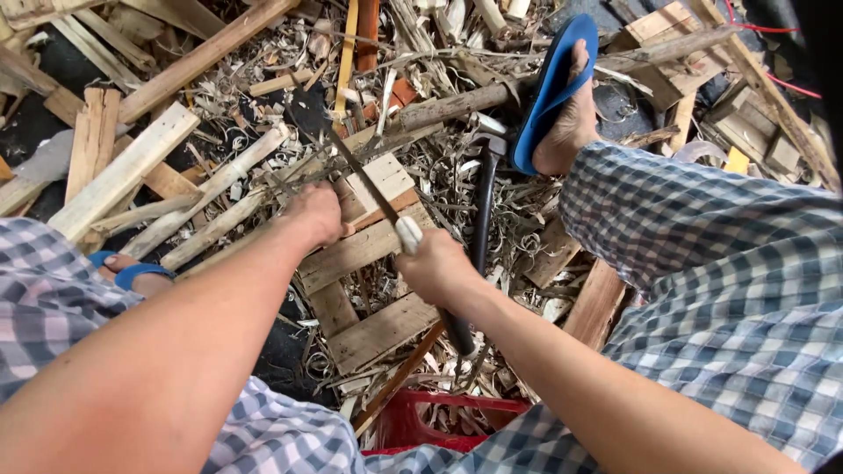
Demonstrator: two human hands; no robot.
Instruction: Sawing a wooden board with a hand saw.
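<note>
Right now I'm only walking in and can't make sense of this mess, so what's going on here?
A person sits over a floor of wood scraps and shavings. The right hand grips a long dark blade by its pale handle, the blade angled across a thin stick. The left hand presses that stick down on a slatted wooden pallet piece. A foot in a blue sandal rests on a branch.

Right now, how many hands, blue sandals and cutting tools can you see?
Hands: 2, left hand and right hand
Blue sandals: 2, one raised, one low at left
Cutting tools: 1, the long knife
Total: 5
</note>
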